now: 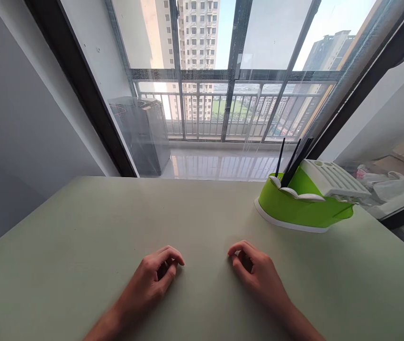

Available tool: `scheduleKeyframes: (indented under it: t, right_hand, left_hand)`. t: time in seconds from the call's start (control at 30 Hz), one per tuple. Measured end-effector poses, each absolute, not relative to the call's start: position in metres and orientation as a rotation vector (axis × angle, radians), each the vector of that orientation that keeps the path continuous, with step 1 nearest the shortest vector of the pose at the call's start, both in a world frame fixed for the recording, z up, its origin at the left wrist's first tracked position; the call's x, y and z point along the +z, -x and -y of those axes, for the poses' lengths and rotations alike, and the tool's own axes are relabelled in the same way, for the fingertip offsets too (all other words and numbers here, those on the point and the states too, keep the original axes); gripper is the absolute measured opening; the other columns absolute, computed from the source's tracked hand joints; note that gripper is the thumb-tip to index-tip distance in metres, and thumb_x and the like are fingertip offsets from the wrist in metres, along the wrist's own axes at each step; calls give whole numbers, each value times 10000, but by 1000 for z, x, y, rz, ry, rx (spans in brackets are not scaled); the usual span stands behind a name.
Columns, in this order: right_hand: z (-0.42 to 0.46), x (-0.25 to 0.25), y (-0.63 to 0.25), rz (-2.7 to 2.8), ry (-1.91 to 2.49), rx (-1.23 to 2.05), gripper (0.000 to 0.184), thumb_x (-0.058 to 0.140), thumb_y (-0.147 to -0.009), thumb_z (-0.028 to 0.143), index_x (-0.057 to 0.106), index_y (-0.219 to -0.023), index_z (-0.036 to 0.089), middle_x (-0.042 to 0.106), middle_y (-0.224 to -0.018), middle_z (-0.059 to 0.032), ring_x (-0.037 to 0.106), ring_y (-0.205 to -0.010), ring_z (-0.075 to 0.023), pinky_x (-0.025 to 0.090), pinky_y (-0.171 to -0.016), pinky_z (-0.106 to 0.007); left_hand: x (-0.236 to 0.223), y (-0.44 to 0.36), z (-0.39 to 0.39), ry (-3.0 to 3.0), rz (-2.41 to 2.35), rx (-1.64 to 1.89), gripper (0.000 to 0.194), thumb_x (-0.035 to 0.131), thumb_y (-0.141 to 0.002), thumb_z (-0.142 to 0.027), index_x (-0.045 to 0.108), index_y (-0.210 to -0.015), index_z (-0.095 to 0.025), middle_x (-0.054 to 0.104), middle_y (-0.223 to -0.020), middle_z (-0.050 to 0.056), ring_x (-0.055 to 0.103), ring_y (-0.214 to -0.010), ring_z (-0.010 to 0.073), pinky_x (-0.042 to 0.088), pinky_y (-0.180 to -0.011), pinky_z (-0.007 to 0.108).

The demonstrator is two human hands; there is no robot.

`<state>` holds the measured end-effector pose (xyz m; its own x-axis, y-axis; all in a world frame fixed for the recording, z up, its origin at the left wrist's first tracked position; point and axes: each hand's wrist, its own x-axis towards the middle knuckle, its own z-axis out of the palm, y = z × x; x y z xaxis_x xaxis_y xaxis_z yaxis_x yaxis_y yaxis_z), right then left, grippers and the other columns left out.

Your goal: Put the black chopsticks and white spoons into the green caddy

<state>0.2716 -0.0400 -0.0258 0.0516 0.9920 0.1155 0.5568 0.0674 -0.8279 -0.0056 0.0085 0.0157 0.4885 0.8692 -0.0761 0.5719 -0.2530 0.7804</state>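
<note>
My left hand (155, 274) rests on the pale green table (116, 227), its fingers curled and the thumb tip close to the index finger. Dark space shows inside the curl, and no object is visible there. To its right, apart from it, my right hand (256, 272) lies in a similar loose curl with thumb and index finger nearly touching. It also shows nothing held. Beyond the right hand stands a green and white desk organizer (297, 208), which neither hand touches. Several thin black sticks (292, 163) poke up from its left compartment.
A glass door with dark frames rises behind the table's far edge. Through it, a grey cabinet-like appliance (145, 135) and a balcony railing (202, 106) are visible. White bags (388, 184) lie beyond the table at the right.
</note>
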Motion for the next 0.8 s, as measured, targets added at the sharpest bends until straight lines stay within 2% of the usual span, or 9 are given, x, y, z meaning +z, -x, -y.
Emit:
scheduleKeyframes:
  t: [0.27, 0.8]
  right_hand:
    - [40, -28, -272, 1594, 1590, 750, 147, 507, -926, 284, 642, -886, 243, 608, -753, 21, 539, -626, -149, 399, -605, -253]
    - [40, -26, -271, 1611, 1572, 692, 144, 511, -913, 261, 649, -875, 245, 633, -753, 20, 555, -616, -148, 416, -594, -244]
  left_hand:
    - [13, 6, -7, -1948, -1223, 473, 210, 455, -971, -313, 646, -966, -226, 640, -851, 2, 538, -742, 156, 410, -678, 258]
    - [16, 5, -6, -1970, -1210, 474, 202, 450, -944, -273, 645, -958, -225, 653, -876, 11, 551, -758, 162, 417, -685, 261]
